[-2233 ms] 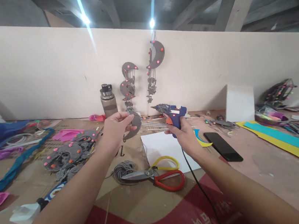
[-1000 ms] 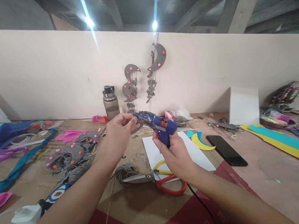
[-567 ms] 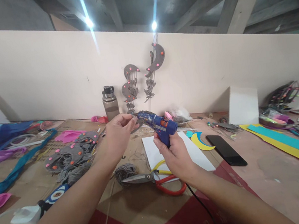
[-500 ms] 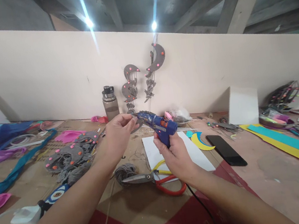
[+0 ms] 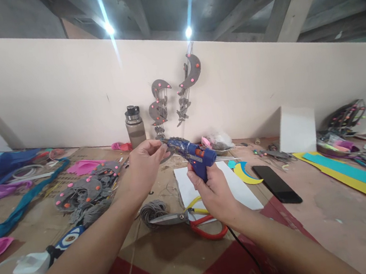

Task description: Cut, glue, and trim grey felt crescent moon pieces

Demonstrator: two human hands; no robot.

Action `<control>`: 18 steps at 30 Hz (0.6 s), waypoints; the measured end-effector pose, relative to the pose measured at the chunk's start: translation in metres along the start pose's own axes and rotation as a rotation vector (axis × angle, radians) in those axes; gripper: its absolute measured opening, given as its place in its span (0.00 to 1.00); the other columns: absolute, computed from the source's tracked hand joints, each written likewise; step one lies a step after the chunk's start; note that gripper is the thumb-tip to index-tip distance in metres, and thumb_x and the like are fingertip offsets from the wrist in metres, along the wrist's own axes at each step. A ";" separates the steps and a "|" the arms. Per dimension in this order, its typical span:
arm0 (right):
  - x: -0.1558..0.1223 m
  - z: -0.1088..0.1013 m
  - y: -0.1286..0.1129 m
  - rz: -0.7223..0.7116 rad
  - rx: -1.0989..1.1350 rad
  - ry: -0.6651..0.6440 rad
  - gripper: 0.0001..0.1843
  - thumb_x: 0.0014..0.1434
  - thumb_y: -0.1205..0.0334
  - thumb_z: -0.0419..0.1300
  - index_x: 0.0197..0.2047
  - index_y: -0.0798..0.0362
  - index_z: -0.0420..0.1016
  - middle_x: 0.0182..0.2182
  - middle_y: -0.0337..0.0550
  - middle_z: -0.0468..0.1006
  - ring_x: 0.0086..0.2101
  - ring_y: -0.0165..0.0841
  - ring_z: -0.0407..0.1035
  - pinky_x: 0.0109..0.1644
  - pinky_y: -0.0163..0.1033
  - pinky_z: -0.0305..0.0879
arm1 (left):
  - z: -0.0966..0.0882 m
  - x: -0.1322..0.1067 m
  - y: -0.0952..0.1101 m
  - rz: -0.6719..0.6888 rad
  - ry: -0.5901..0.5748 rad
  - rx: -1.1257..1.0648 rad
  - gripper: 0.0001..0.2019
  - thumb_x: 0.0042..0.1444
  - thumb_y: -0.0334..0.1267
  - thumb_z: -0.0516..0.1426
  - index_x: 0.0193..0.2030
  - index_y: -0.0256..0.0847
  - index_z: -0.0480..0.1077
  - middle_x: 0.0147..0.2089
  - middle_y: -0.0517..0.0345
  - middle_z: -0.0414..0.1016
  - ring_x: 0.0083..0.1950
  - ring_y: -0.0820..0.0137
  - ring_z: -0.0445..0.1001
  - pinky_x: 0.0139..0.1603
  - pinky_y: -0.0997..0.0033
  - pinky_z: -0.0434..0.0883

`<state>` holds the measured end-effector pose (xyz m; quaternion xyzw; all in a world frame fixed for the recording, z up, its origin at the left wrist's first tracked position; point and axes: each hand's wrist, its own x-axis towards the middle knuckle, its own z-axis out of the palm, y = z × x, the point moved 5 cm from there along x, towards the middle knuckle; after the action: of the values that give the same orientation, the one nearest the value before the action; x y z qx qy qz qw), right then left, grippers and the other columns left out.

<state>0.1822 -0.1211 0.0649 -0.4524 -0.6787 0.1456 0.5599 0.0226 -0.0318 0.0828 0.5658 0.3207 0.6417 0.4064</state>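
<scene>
My left hand (image 5: pixel 145 162) is closed in a pinch on a grey felt crescent (image 5: pixel 169 153), mostly hidden behind the fingers and the glue gun. My right hand (image 5: pixel 213 191) grips the handle of a blue hot glue gun (image 5: pixel 192 154). Its nozzle points left and touches the crescent at my left fingertips. The gun's black cord (image 5: pixel 250 254) runs down past my right forearm. Both hands hover above the cardboard-covered table (image 5: pixel 171 247).
Below my hands lie red-and-yellow scissors (image 5: pixel 194 219), a grey cord coil (image 5: pixel 152 209) and a white sheet (image 5: pixel 234 188). A black phone (image 5: pixel 275 177), a bottle (image 5: pixel 135 126), a felt pile (image 5: pixel 85 191), a white box (image 5: pixel 296 129) and coloured strips (image 5: pixel 354 172) surround them. Felt mobiles (image 5: pixel 177 94) hang on the wall.
My right hand has swung the glue gun left, so its nozzle went from apart from the crescent to touching it. For the last second both hands have stayed almost still.
</scene>
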 end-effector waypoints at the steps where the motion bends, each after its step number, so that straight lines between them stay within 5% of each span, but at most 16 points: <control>1: 0.000 0.000 0.000 0.000 -0.001 -0.001 0.09 0.64 0.56 0.54 0.45 0.49 0.69 0.36 0.42 0.76 0.32 0.33 0.68 0.36 0.39 0.66 | 0.000 0.000 0.000 -0.001 -0.004 0.009 0.13 0.48 0.46 0.65 0.34 0.37 0.75 0.32 0.58 0.77 0.35 0.70 0.76 0.43 0.66 0.77; 18: -0.001 0.001 0.003 0.024 0.066 -0.004 0.08 0.64 0.56 0.55 0.44 0.50 0.69 0.35 0.41 0.75 0.32 0.32 0.68 0.35 0.39 0.64 | 0.001 0.001 -0.004 -0.032 0.008 -0.061 0.13 0.44 0.44 0.67 0.32 0.37 0.75 0.31 0.60 0.75 0.33 0.72 0.75 0.43 0.64 0.77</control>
<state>0.1828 -0.1194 0.0618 -0.4416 -0.6691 0.1754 0.5714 0.0237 -0.0291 0.0797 0.5454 0.3118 0.6469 0.4322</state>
